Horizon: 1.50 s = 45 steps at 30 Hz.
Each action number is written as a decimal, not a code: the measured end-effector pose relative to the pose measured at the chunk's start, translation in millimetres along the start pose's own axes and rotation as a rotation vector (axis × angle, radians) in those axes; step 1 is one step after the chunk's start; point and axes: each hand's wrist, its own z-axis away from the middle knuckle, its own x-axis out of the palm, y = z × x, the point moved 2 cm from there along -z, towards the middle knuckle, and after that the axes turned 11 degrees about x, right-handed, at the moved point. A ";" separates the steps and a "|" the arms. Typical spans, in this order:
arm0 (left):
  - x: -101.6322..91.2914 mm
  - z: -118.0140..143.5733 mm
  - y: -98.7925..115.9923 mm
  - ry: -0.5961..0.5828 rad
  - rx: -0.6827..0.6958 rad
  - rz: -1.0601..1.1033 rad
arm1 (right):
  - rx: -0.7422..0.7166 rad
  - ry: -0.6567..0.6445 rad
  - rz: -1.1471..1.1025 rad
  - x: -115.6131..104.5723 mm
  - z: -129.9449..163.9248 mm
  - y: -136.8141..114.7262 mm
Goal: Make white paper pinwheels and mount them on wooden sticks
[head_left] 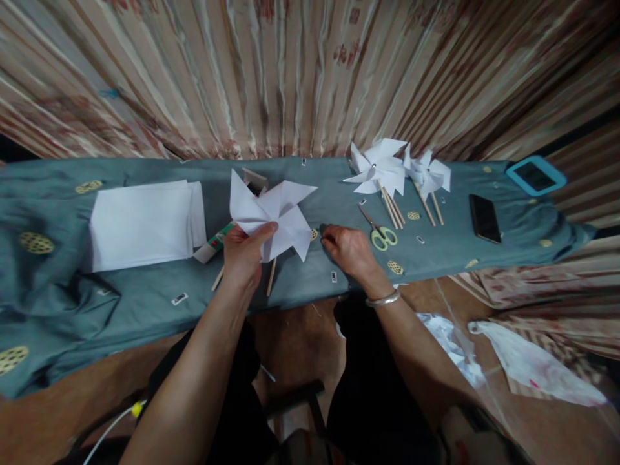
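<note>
Teal cloth: covers the bench [145, 303], which runs from 9 to 3 o'clock.
Curtain [300, 71]: striped, behind the bench at 12 o'clock.
Paper stack [145, 223]: white sheets at 10 o'clock of the left hand.
Pinwheel [271, 210]: white folded paper, held up over the bench middle.
Finished pinwheels [387, 169]: two on sticks, at 1 o'clock of the right hand.
Left hand [245, 255]: clamped on the pinwheel's lower edge, thumb on top.
Right hand [351, 250]: fingers curled down on the cloth; whether it holds anything, cannot tell.
Phone [484, 217]: dark, at 3 o'clock.
Scissors [380, 234]: green-handled, just beside the right hand at 2 o'clock.
</note>
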 end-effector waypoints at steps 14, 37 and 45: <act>8.6 10.9 -6.9 -0.077 -0.013 0.071 | 0.041 0.178 -0.393 7.1 7.3 19.6; 26.4 36.8 -16.4 -0.201 0.062 -0.085 | 0.010 0.121 -1.090 -5.7 35.1 -8.2; 28.0 38.8 -17.8 -0.239 0.048 -0.038 | 0.015 -0.010 -1.305 -0.3 32.1 -8.3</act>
